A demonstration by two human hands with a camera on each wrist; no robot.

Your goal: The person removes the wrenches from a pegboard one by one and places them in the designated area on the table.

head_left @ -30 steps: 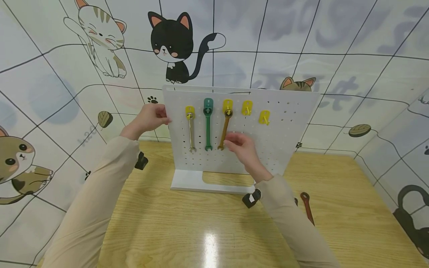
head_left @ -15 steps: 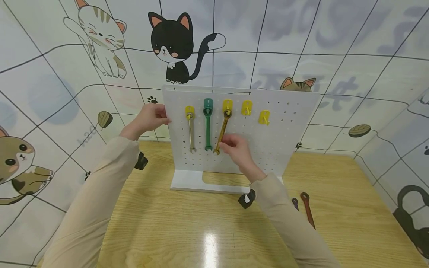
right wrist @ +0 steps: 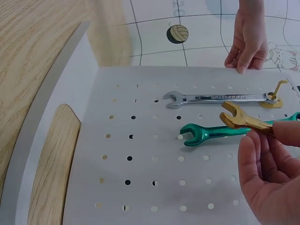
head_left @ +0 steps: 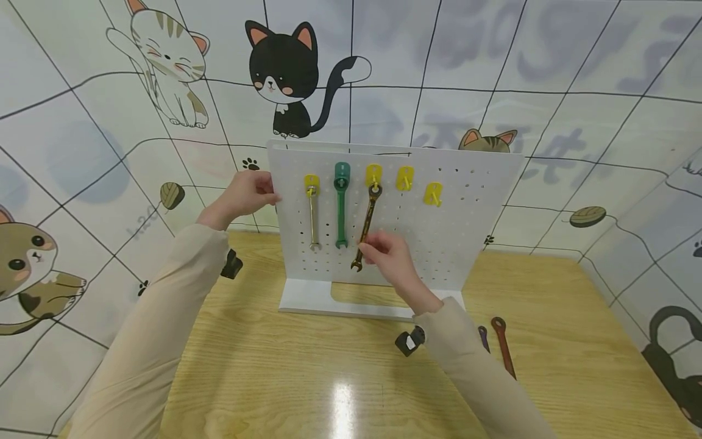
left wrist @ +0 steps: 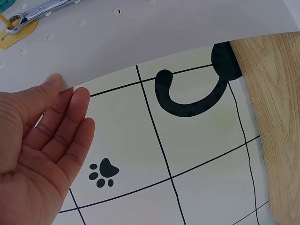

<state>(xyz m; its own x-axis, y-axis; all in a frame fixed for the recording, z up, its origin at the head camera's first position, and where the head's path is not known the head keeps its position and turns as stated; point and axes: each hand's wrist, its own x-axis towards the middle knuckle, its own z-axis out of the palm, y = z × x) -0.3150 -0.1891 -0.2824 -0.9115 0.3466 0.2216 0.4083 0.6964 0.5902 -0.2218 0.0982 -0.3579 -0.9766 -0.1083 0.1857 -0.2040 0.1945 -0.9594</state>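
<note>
My right hand (head_left: 390, 256) pinches a gold combination wrench (head_left: 366, 225) between thumb and fingers, low on its shaft. The wrench slants down and to the left, its ring end overlapping the tip of a yellow hook (head_left: 374, 173) in the head view. In the right wrist view its open jaw end (right wrist: 236, 117) points away from the fingers. With thumb and fingertips, my left hand (head_left: 248, 192) grips the left edge of the white pegboard (head_left: 455, 238). A silver wrench (head_left: 313, 219) and a green wrench (head_left: 341, 213) hang on hooks left of the gold one.
Two more yellow hooks, an upper one (head_left: 404, 178) and a lower one (head_left: 433, 194), bear nothing. On the wooden table at right lie a reddish-brown wrench (head_left: 503, 347) and a small dark wrench (head_left: 484, 337). The pegboard's white base (head_left: 307, 296) stands before a cat-patterned wall.
My right hand has moved a little left, taken hold of the gold wrench's lower shaft, and shifted it downward at the hook. My left hand has stayed on the board's edge.
</note>
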